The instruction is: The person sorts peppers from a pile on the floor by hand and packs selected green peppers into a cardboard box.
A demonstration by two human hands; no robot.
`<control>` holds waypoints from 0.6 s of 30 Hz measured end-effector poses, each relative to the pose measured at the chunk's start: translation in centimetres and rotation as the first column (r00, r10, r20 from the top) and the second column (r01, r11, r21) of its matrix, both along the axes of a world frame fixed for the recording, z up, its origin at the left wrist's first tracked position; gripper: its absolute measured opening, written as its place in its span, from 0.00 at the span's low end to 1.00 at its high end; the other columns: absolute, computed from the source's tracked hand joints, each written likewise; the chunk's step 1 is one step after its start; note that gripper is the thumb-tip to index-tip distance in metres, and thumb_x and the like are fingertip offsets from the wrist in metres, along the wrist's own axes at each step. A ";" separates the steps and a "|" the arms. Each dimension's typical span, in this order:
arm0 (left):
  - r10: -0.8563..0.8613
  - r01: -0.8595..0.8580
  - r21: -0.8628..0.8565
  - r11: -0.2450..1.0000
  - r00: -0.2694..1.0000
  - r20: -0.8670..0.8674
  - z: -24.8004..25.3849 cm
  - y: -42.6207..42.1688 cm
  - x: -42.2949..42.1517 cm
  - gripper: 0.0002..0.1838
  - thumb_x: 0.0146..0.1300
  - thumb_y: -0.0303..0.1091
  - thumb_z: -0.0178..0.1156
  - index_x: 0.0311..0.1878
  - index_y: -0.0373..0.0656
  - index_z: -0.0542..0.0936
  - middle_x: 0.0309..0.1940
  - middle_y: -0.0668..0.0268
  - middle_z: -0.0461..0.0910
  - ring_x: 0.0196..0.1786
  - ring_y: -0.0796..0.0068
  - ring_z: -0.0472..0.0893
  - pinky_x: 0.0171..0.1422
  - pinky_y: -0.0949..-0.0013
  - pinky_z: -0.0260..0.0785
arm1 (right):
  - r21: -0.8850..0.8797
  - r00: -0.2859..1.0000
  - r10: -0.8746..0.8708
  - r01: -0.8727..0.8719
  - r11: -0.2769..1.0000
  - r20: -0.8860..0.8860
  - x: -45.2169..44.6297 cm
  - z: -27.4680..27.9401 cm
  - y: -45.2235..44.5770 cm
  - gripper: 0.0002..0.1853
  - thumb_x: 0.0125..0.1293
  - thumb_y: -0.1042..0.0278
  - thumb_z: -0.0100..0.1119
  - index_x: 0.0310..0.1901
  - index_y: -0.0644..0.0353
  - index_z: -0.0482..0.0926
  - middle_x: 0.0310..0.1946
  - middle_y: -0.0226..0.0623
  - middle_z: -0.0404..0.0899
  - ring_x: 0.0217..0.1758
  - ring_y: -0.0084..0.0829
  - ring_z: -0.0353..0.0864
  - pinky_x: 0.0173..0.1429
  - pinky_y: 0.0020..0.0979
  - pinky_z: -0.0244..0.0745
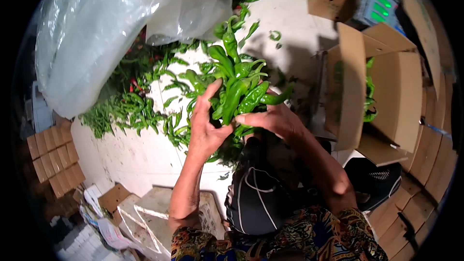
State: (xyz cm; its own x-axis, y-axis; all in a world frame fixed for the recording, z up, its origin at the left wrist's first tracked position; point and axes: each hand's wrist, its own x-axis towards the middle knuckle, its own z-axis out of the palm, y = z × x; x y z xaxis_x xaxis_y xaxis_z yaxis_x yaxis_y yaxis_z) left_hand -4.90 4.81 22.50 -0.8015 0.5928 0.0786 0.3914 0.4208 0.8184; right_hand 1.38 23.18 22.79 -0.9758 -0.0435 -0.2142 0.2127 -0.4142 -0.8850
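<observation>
Both of my hands hold one bunch of green peppers (237, 92) between them, above the pale floor. My left hand (208, 121) cups the bunch from the left, with its thumb pointing up along the side. From the right, my right hand (271, 120) wraps round the bunch, its thumb across the lower front. Some fingers of each hand are hidden behind the peppers. Loose green peppers (140, 111) lie spread over the floor to the left of the bunch and beyond it.
Clear plastic sheeting (96, 34) covers a pile at the upper left. An open cardboard box (403, 96) with green peppers inside stands at the right, near a scale with a green display (379, 7). Stacked brown boxes (55, 157) and a white crate (145, 212) are at the left.
</observation>
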 end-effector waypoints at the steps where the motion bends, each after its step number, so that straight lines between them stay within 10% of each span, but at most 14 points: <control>1: -0.002 0.001 0.018 1.000 1.000 0.010 2.3 1.0 0.4 0.40 0.50 0.18 0.61 0.70 0.37 0.63 0.64 0.53 0.70 0.64 0.63 0.73 0.68 0.66 0.63 | -0.071 0.999 -0.046 0.046 0.996 -0.001 0.9 2.5 0.5 0.31 0.53 0.73 0.67 0.60 0.61 0.69 0.51 0.32 0.77 0.54 0.26 0.75 0.60 0.31 0.70; 10: -0.334 0.399 0.188 0.898 0.894 -0.300 15.5 14.0 4.8 0.39 0.45 0.18 0.64 0.66 0.38 0.67 0.63 0.54 0.73 0.56 0.52 0.75 0.63 0.60 0.66 | 0.134 0.945 -0.319 0.326 0.936 -0.074 11.5 16.5 10.3 0.36 0.51 0.65 0.68 0.63 0.60 0.67 0.53 0.35 0.76 0.58 0.27 0.73 0.63 0.33 0.68; 18: -0.578 0.523 0.251 0.814 0.770 0.269 15.7 23.4 10.3 0.44 0.59 0.40 0.69 0.74 0.40 0.56 0.59 0.56 0.73 0.61 0.65 0.73 0.68 0.65 0.62 | 0.089 0.886 -0.442 0.456 0.886 -0.138 19.0 12.0 18.2 0.22 0.57 0.67 0.62 0.55 0.62 0.74 0.45 0.32 0.79 0.49 0.25 0.76 0.55 0.30 0.70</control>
State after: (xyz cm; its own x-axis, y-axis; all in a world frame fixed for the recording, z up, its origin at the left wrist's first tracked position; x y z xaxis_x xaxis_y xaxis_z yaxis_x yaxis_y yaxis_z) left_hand 5.44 28.18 38.21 -0.3359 0.9419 0.0059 0.2239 0.0738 0.9718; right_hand 20.38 41.40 34.78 -0.9025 0.4230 -0.0805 -0.0736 -0.3358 -0.9390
